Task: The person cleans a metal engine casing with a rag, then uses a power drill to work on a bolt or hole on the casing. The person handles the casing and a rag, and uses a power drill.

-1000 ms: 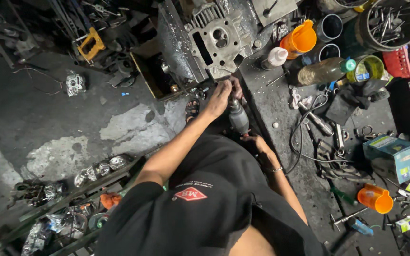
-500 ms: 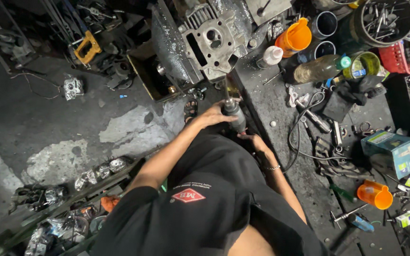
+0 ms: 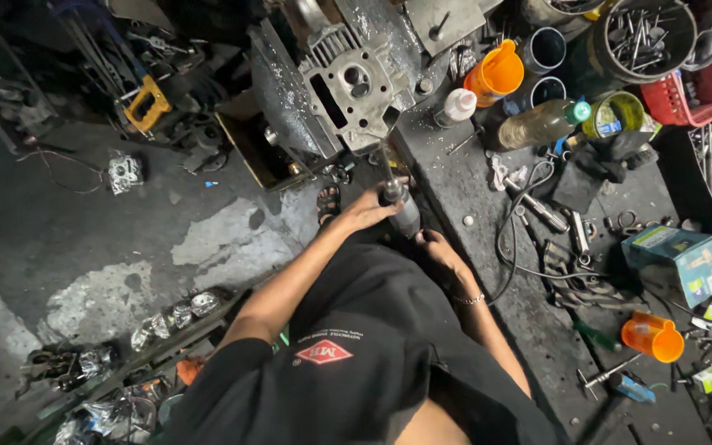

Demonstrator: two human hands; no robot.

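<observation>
Left hand (image 3: pixel 366 211) is wrapped around the front of a grey hand tool (image 3: pixel 400 206), fingers closed on it. Right hand (image 3: pixel 437 247) sits just behind, at the tool's rear end, partly hidden by the black shirt (image 3: pixel 372 346); its grip looks closed on the tool but the fingers are mostly out of sight. The tool is held at the bench (image 3: pixel 488 247) edge, its thin bit pointing up at the metal cylinder head (image 3: pixel 356 86), which stands tilted at the bench's near corner; bit tip is at or just below the head's lower edge, contact can't be told. To the right of the head: white bottle (image 3: pixel 457 105), orange jug (image 3: pixel 496 72), two dark cups (image 3: pixel 544 49), glass bottle with green cap (image 3: pixel 541 124). A black cable (image 3: pixel 514 214) runs across the bench near the right wrist, loose metal tools beside it. Blue box (image 3: pixel 676 262) and a second orange cup (image 3: pixel 654 336) lie further right. Yellow frame (image 3: pixel 147 103) on the dirty floor, well apart to the left.
</observation>
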